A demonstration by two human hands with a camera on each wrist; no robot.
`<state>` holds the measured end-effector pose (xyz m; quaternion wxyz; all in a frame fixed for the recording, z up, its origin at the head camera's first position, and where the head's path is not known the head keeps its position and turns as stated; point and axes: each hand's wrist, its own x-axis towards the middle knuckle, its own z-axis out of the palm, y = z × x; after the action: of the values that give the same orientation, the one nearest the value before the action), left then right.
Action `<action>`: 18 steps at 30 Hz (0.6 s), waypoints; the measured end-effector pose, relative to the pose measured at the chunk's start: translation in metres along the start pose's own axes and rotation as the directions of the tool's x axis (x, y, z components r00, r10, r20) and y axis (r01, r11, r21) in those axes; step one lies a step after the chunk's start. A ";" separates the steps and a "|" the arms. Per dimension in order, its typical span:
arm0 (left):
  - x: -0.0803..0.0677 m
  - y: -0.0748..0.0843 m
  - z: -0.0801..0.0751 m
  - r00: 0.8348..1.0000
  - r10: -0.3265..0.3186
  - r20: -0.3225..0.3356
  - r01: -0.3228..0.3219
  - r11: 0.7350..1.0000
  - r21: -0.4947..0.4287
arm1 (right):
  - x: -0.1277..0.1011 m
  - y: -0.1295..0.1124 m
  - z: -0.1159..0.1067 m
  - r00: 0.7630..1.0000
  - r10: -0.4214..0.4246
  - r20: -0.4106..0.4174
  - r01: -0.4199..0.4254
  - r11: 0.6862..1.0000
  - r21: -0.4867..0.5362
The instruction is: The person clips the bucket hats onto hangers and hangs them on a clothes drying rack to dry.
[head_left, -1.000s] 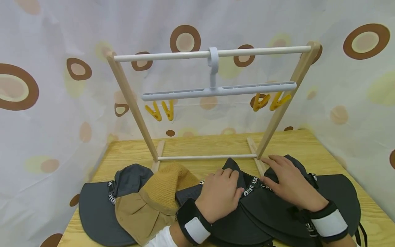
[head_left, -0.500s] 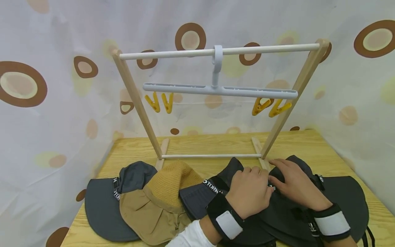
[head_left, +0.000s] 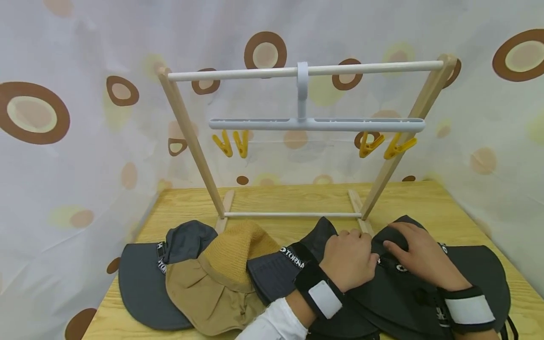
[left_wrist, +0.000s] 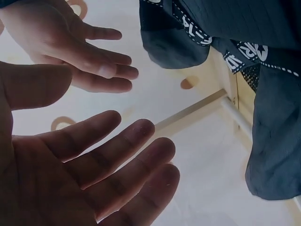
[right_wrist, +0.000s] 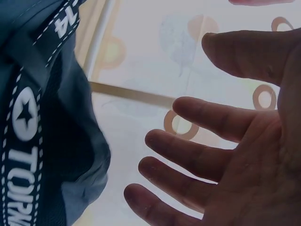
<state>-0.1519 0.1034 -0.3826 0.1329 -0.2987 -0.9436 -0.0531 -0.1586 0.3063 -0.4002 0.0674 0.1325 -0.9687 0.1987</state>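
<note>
My left hand (head_left: 348,259) hovers over the dark hats right of the middle. In the left wrist view its fingers (left_wrist: 136,136) are spread, with nothing between them. Close to its right, my right hand (head_left: 422,257) is above the black hat (head_left: 476,274) on the right, and the right wrist view shows its fingers (right_wrist: 197,150) apart from the fabric. A dark hat with a lettered band (head_left: 293,255) lies left of my left hand. Beside it is a tan hat (head_left: 212,293) with a knitted crown, then a grey cap (head_left: 148,283) at the far left.
Behind the hats stands a wooden rack (head_left: 187,137) with a white top bar (head_left: 238,74). From the bar hangs a pale hanger (head_left: 263,124) with yellow clips (head_left: 241,144) near both ends. A patterned cloth (head_left: 97,198) surrounds the wooden table (head_left: 289,196).
My left hand has moved right over the hats, nearer my right hand, uncovering the lettered band. The right hand has shifted slightly right. The hanger has swung to a level position.
</note>
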 end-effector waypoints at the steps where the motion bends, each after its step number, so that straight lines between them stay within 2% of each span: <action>1: 0.002 0.001 0.002 1.000 0.003 0.000 -0.003 1.000 0.004 | -0.001 0.002 0.000 1.000 0.006 0.000 -0.006 1.000 -0.002; 6: 0.008 0.004 0.006 0.999 -0.020 0.038 0.018 0.999 0.036 | -0.002 0.014 -0.004 0.999 0.048 0.006 -0.048 0.999 0.000; 15: 0.014 0.007 0.027 0.992 -0.069 0.103 0.069 0.998 0.009 | 0.000 0.046 -0.009 0.992 0.127 -0.022 -0.127 0.992 -0.008; 18: 0.017 0.013 0.032 0.992 -0.054 0.117 0.054 0.999 -0.002 | -0.002 0.058 -0.011 0.986 0.166 -0.006 -0.166 0.986 -0.019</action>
<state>-0.1649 0.1291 -0.4085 0.0753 -0.2760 -0.9573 -0.0414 -0.1720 0.3630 -0.4124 0.0541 0.0502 -0.9781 0.1948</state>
